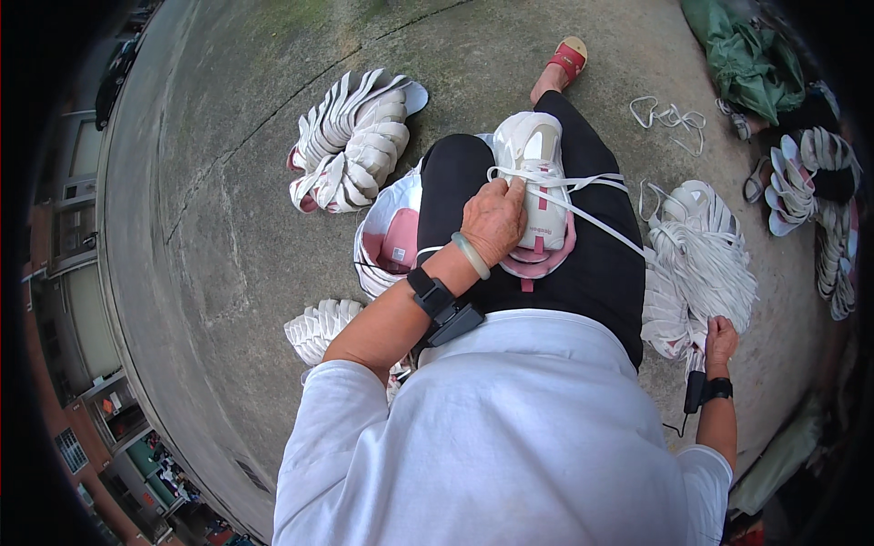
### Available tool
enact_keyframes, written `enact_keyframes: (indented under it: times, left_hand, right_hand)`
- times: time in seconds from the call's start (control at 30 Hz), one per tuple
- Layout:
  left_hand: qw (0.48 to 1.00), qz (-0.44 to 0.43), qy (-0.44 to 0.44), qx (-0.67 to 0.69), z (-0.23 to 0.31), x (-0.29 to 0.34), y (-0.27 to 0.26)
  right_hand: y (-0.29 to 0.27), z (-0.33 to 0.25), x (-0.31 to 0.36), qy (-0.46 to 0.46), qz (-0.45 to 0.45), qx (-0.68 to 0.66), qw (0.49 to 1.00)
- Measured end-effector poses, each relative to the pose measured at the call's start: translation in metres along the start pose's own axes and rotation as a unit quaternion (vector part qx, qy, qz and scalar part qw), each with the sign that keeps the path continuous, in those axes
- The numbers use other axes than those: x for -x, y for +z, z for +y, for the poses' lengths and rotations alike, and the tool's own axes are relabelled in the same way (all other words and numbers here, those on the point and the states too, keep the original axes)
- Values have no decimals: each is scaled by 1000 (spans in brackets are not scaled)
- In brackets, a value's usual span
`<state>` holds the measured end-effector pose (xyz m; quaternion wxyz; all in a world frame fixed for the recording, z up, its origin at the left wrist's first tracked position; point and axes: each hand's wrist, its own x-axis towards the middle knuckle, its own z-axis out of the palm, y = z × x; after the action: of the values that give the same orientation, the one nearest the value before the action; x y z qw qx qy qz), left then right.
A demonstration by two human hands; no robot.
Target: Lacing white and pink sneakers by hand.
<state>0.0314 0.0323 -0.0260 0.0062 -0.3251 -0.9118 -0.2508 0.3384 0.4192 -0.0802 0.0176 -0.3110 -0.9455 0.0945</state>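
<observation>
A white sneaker (531, 146) with pink and beige parts lies on my lap, its toe pointing away from me. My left hand (496, 218) is closed at its lacing, fingertips pinching the white shoelace (583, 217) that trails right from the shoe. Out to the right, my right hand (721, 340) is closed at the lower end of a thick bundle of white laces (706, 264). Its fingertips are small in view, so how many laces they grip is unclear. The bundle lies over several white shoe uppers (665, 314).
A curved stack of white shoe uppers (355, 141) rests on the concrete at the far left. Another stack (320, 329) sits nearer, left of my arm. Loose laces (669, 118) lie at the far right, below a green sheet (751, 59). More uppers (790, 187) stand at the right edge.
</observation>
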Motion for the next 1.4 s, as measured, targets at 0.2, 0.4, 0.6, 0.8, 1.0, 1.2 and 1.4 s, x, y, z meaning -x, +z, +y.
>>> enact_keyframes:
  times: [0.2, 0.4, 0.6, 0.8, 1.0, 1.2, 1.4]
  left_hand:
    - [999, 37, -28, 23, -5, -4, -15]
    - [995, 28, 51, -84, -34, -37, -12]
    - [984, -80, 15, -156, -50, -45, 3]
    - [976, 143, -93, 138, -38, -40, -1]
    - [951, 105, -134, 260, -33, -25, 5]
    - [964, 23, -146, 219, -18, -16, 10]
    - [990, 55, 19, 131, 3, -26, -2]
  right_hand:
    - [-16, -112, -31, -133, -176, 15, 975]
    - [-23, -246, -64, -311, 10, -223, 924]
    - [-1, -295, -70, -363, 15, -186, 913]
    - [0, -293, -69, -406, 19, -145, 902]
    - [-30, -257, -49, -403, 31, -179, 897]
    - [-22, -133, -26, -326, 53, -115, 937]
    - [-32, -199, -38, -298, -2, -239, 924]
